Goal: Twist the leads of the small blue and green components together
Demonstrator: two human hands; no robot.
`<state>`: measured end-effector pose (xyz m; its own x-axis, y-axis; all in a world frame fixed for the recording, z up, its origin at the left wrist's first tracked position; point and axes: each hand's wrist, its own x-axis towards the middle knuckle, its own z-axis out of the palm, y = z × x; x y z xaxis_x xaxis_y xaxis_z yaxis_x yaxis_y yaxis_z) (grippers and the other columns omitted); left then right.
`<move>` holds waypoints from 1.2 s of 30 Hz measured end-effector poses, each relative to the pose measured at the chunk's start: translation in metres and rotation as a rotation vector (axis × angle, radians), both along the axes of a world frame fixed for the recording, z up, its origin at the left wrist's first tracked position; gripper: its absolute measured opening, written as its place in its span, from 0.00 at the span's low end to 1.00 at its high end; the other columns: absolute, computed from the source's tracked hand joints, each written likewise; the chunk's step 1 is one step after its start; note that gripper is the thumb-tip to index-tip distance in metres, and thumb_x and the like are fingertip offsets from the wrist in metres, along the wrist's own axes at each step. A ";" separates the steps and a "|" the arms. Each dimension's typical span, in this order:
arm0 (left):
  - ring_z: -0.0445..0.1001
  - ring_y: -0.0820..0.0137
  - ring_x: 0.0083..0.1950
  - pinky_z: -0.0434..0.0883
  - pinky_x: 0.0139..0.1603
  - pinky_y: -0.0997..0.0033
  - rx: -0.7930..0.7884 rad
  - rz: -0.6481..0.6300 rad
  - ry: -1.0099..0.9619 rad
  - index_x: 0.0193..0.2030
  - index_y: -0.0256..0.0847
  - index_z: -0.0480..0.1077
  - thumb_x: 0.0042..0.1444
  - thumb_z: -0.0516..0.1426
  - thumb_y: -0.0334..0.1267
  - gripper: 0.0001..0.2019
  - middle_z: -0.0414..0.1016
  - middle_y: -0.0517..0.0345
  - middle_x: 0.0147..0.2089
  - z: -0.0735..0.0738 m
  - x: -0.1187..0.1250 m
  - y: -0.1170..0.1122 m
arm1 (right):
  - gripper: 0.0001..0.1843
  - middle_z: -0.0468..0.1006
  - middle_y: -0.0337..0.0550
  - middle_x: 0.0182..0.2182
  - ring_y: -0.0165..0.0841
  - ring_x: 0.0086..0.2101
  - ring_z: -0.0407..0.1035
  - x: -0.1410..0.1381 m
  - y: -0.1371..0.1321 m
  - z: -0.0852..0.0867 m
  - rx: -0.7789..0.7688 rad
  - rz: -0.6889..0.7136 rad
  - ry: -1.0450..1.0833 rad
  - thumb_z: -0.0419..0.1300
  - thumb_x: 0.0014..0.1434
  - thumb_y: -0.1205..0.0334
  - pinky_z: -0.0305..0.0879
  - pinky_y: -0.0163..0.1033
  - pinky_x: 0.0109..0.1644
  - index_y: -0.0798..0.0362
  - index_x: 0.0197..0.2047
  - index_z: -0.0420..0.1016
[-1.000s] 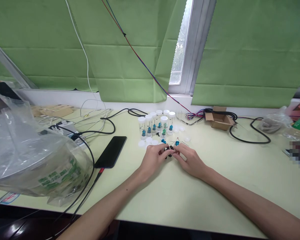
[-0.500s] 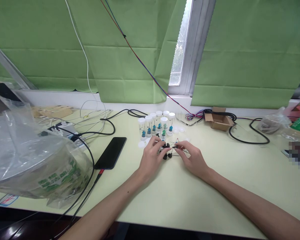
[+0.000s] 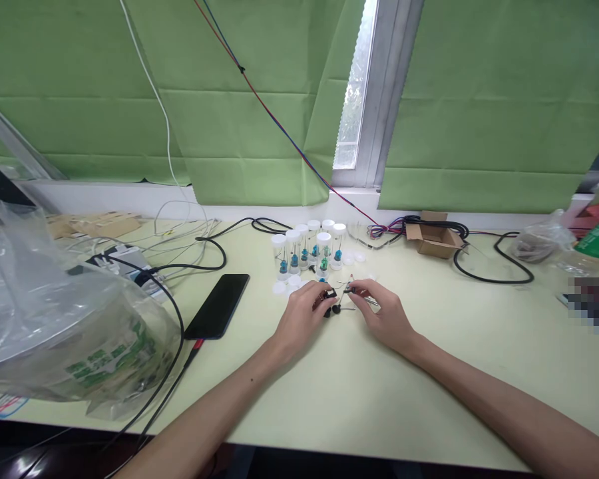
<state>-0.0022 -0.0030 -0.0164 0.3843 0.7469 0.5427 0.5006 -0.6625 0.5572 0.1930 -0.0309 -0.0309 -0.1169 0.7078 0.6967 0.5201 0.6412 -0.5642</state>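
Observation:
My left hand [image 3: 299, 311] is closed, thumb and fingers pinching a small black part [image 3: 331, 293]. My right hand [image 3: 387, 309] is closed in a pinch on a small dark piece [image 3: 349, 289] whose kind is too small to make out. Between the hands, a black-headed piece with a thin metal rod [image 3: 337, 309] lies on the table, and more black bits sit partly hidden by my left fingers. Just beyond stand several clear tubes with white caps [image 3: 323, 253], holding blue or green pieces with thin metal stems. Loose white caps [image 3: 279, 287] lie around them.
A black phone [image 3: 217, 306] with a cable plugged in lies left of my hands. Further left is a large plastic-bagged bundle [image 3: 80, 332]. At the back right stand an open cardboard box [image 3: 434, 239] and coiled black cable [image 3: 494, 281]. The pale table [image 3: 379, 406] meets green curtains [image 3: 249, 133].
The view has shifted slightly. My left hand has drawn back a little from the tubes, its black part now apart from the right fingers. The right hand keeps its pinch.

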 end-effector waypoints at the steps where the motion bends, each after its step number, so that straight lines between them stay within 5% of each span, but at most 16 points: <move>1: 0.73 0.71 0.36 0.69 0.37 0.71 -0.012 0.000 0.008 0.43 0.41 0.72 0.61 0.58 0.36 0.05 0.77 0.57 0.40 0.000 0.000 0.000 | 0.08 0.78 0.46 0.40 0.36 0.37 0.74 0.000 0.000 0.000 -0.004 0.002 0.000 0.55 0.67 0.62 0.73 0.43 0.43 0.51 0.47 0.72; 26: 0.73 0.68 0.42 0.70 0.42 0.69 0.017 -0.183 0.108 0.52 0.43 0.71 0.65 0.52 0.32 0.12 0.74 0.54 0.42 -0.001 -0.001 0.002 | 0.09 0.79 0.46 0.39 0.35 0.36 0.74 0.001 0.001 -0.004 -0.029 0.038 0.010 0.56 0.67 0.61 0.74 0.44 0.43 0.52 0.48 0.73; 36: 0.74 0.70 0.37 0.72 0.37 0.70 0.027 -0.174 0.090 0.49 0.42 0.73 0.63 0.54 0.33 0.11 0.74 0.54 0.42 0.002 -0.006 0.007 | 0.08 0.79 0.46 0.38 0.35 0.36 0.74 0.000 -0.001 -0.003 -0.026 0.045 0.031 0.58 0.66 0.60 0.74 0.44 0.44 0.52 0.46 0.73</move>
<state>-0.0080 0.0039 -0.0142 0.5542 0.6505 0.5193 0.4245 -0.7575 0.4959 0.1935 -0.0314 -0.0342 -0.1279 0.7203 0.6817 0.4734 0.6484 -0.5962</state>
